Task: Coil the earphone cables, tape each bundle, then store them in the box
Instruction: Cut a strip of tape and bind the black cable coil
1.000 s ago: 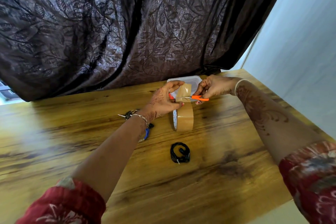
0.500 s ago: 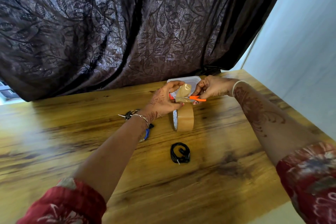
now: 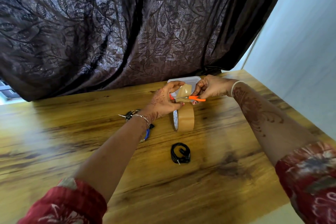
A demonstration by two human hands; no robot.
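Across the far side of the table (image 3: 227, 143), tape-cutting is under way: the left hand (image 3: 161, 101) pinches the strip (image 3: 185, 90) drawn up from the upright roll (image 3: 185, 121), while the right hand (image 3: 211, 87) grips orange scissors (image 3: 195, 98) laid across it. The coiled earphone (image 3: 180, 152) lies nearer, untaped, well apart from both hands. Next, likely, one clean snip, then wrapping that coil. The box (image 3: 181, 79) waits just behind.

The wooden counter (image 3: 218, 196) carries a tape roll (image 3: 184, 120) on edge, just under the fingers (image 3: 175, 84). A coiled black earphone (image 3: 180, 152) lies nearer, a white box (image 3: 181, 78) behind them, and keys (image 3: 130, 113) to their left.
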